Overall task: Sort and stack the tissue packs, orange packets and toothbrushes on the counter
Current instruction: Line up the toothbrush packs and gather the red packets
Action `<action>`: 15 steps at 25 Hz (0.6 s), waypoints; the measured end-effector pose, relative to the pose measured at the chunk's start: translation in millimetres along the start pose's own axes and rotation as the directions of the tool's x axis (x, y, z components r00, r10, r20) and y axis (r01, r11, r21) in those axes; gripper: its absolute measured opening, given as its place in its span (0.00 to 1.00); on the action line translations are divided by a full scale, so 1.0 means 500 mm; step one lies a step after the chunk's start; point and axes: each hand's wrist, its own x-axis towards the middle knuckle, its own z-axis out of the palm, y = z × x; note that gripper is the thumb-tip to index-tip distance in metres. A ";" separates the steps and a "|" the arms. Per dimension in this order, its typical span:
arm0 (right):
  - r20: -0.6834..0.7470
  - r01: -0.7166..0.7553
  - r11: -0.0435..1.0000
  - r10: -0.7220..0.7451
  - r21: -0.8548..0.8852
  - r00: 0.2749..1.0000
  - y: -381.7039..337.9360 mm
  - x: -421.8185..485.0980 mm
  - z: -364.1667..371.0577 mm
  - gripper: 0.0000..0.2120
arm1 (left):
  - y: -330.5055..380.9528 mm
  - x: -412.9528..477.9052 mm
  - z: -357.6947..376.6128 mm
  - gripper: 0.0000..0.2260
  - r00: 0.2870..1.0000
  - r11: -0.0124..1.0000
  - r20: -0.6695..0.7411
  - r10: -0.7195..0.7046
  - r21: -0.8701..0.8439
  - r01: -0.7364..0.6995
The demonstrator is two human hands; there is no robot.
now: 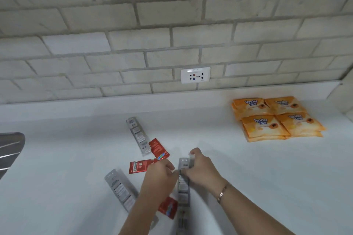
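1. At the left edge, a dark grey metal piece (9, 150) juts over the white table (57, 158). Bare surface lies between it and the packs.
2. The near-left toothbrush pack (121, 189) lies flat and slanted. Its near end is hidden under the left forearm.
3. Further back, the far toothbrush pack (138, 136) also lies slanted, and its near end touches the upper red packet (158, 148).
4. The middle red packet (142, 166) lies just in front of it, with its right end under the left hand. The near red packet (169, 207) sits between the left forearm and the middle pack.
5. The left hand (160, 173) has curled fingers that meet the middle pack's left edge. Blur hides whether they pinch it.
6. The middle toothbrush pack (183, 187) runs lengthwise down to the picture's bottom edge.
7. The right hand (200, 170) grips the upper part of that pack, fingers curled round it. A bracelet (221, 193) is on the wrist.
8. A socket (195, 75) sits low on the brick wall (172, 15) behind.
9. The orange packets (277, 118) stand far right in four touching stacks, two by two, near the back ledge. A broad stretch of table separates them from the hands.
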 end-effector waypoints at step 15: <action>0.156 -0.224 0.597 0.163 0.771 0.974 0.053 0.006 0.003 0.14 | 0.011 -0.026 0.090 0.13 0.997 0.991 0.059 0.046 -0.127 -0.038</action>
